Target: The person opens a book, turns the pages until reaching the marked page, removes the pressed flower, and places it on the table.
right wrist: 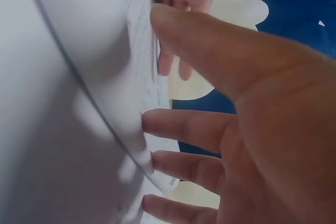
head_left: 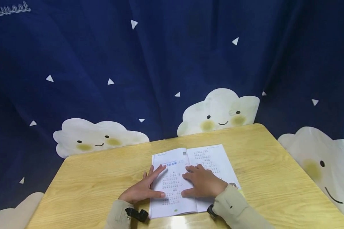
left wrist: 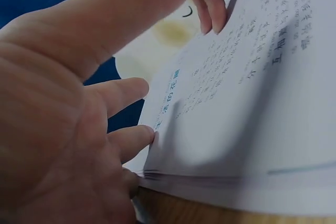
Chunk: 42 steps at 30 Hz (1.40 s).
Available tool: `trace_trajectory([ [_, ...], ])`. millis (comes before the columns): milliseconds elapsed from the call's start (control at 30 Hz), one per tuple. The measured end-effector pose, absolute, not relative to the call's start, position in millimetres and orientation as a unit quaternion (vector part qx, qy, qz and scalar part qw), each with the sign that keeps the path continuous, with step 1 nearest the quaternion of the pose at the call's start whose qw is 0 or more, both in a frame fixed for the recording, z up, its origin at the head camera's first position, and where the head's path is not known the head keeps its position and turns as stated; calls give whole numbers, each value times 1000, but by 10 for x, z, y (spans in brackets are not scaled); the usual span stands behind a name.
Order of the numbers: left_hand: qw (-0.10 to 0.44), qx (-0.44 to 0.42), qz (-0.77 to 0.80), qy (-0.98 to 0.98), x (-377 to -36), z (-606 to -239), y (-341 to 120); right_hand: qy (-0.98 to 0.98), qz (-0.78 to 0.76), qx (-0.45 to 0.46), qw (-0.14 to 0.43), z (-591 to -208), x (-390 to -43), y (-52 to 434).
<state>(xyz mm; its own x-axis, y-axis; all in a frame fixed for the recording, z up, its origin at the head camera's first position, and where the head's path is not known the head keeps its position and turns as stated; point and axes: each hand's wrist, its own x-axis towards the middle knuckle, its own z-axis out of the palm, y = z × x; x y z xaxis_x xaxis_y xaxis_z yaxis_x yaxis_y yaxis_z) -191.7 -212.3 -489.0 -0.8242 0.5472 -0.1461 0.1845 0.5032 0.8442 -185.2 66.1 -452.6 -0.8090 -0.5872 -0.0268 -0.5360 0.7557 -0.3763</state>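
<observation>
**Inspector:** Status of the work?

**Assistant:** The table carries the open book at its six o'clock edge. It lies spread flat, both pages exposed; I judge the opening done, the flattening under way.

**Inspector:** Hands?

**Assistant:** Left hand, fingers spread, presses the nine o'clock page edge. Right hand lies flat across the centre fold. Neither pinches anything.

The curtain reads "sweet" at its top-left corner; the book's print is illegible.
</observation>
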Motion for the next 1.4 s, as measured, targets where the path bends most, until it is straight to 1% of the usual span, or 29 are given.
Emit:
trace_trajectory([
  [133,207,232,419,853,-1912,-4909,-2123,932,-182,-303,83,-4516,-1859,662],
  [333,190,248,374,873,-1911,-4883,-2105,932,-183,-291,114,-4491,-1909,690],
  [500,188,242,357,883,-1879,-4884,-2118,924,-197,-289,155,-4442,-1926,735],
  [700,181,235,367,882,-1856,-4901,-2108,904,-253,-291,182,-4412,-1964,849],
  [800,179,233,367,882,-1855,-4915,-2087,901,-283,-272,185,-4390,-2006,936],
  [933,172,231,365,885,-1854,-4903,-2060,911,-292,-239,165,-4359,-2067,1072],
  [1133,171,225,366,887,-1839,-4882,-2059,921,-294,-202,156,-4348,-2128,1267],
  [1400,171,234,362,886,-1827,-4921,-2059,937,-275,-151,152,-4468,-2208,1449],
])
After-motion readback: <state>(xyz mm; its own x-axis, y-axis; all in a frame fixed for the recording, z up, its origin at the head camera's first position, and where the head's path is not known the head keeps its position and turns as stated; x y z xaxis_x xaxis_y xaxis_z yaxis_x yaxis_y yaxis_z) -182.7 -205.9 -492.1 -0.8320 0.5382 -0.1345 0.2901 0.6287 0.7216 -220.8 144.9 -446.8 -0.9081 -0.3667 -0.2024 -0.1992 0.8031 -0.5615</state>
